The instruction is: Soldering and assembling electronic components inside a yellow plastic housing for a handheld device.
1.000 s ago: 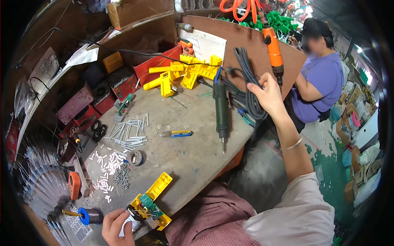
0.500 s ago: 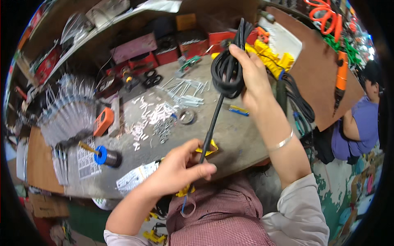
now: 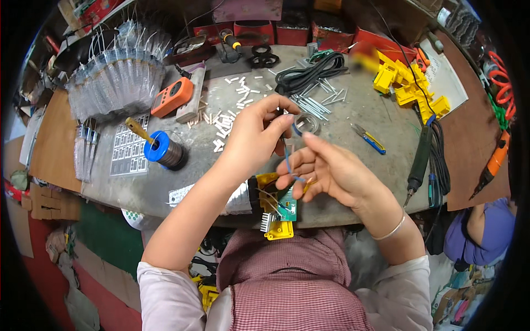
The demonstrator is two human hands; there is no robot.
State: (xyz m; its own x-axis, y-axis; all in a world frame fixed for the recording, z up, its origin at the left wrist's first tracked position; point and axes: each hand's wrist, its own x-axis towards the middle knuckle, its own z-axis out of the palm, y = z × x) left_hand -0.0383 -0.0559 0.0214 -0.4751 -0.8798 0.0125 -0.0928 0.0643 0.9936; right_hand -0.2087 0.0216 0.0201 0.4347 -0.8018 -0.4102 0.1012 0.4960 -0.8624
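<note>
My left hand (image 3: 255,138) pinches the upper end of a thin blue wire (image 3: 288,163) between thumb and fingertips. Just to the right, my right hand (image 3: 334,172) curls its fingers around the lower part of the same wire, index finger stretched toward the left hand. Below both hands, at the table's front edge, lies a yellow housing with a green circuit board (image 3: 279,214) and fine wires. A small clear tape ring (image 3: 307,122) lies just behind the hands.
A black cable coil (image 3: 309,74) lies at the back, an electric screwdriver (image 3: 420,157) at the right, and blue-handled cutters (image 3: 369,138) nearby. A blue solder spool (image 3: 163,151), an orange meter (image 3: 172,96) and yellow parts (image 3: 403,85) are about. Another person (image 3: 486,231) sits lower right.
My right hand has put down the black cable coil, which now lies at the back of the table. Both hands have come together on the blue wire above the yellow housing.
</note>
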